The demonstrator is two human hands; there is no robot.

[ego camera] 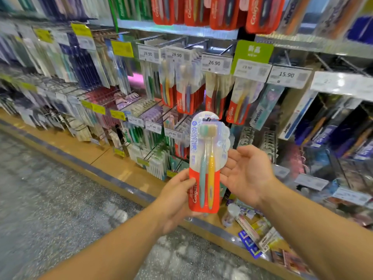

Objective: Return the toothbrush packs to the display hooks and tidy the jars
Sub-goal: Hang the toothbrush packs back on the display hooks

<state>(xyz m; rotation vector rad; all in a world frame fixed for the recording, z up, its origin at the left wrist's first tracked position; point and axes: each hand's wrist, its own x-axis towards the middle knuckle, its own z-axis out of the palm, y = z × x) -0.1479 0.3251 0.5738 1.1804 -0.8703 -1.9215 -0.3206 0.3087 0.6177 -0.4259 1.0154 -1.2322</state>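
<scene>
My left hand [177, 197] grips the red lower part of a toothbrush pack [205, 158], holding it upright in front of the shelves. The pack holds a teal and a yellow brush under clear plastic. My right hand [246, 174] is open, palm up, just right of the pack, with fingertips near its edge. Behind the pack, similar red packs [187, 98] hang on display hooks [173, 42] under price tags. A small clear jar [231, 215] with a white lid stands on the wooden base ledge below the pack.
Hooks packed with toothbrush packs fill the wall from left to right. Loose packs and boxes [254, 235] lie on the wooden base ledge [113, 158] at the lower right. A grey speckled floor [50, 199] spreads to the left.
</scene>
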